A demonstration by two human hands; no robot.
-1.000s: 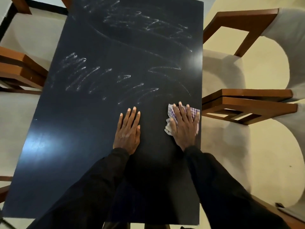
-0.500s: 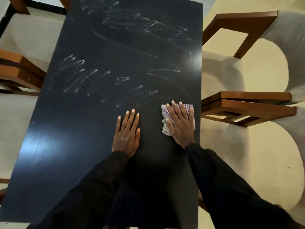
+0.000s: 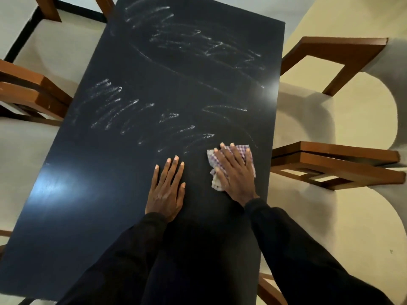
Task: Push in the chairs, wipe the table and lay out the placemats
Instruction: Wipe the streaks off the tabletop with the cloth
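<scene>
- While both hands lie on the dark table (image 3: 92, 194), only the right hand (image 3: 236, 172) has anything under it: a purple-and-white checked cloth (image 3: 240, 149).
- Right hand: flat, palm down, fingers spread and pointing away from the person, tilted slightly to the left. It presses the cloth to the tabletop rather than gripping it; the cloth's edges show past the fingertips and beside the thumb.
- Left hand (image 3: 166, 190): flat and empty on the bare tabletop, fingers close together and pointing away from the person, just beside the right hand but not touching it.
- Both arms wear black sleeves (image 3: 297, 249) that reach to the wrists.
- Cloth: bunched, lying near the table's right edge, in the nearer half of the top. A paler folded corner sticks out toward the person under the thumb side.
- Table: a long rectangle whose long axis runs away from the person, leaning a little to the right toward the far end. Its top is smooth and reflects two soft patches of light.
- Whitish smears (image 3: 114, 104) cross the middle and far part of the top, most of them slanting streaks; the nearest ones end just beyond the fingertips of both hands.
- Chairs with brown wooden frames (image 3: 343, 159) and pale upholstered seats stand on both long sides, their seats tucked close against the table's edges.
- Two chairs (image 3: 308, 111) show on the right, and parts of two more on the left (image 3: 33, 93).
</scene>
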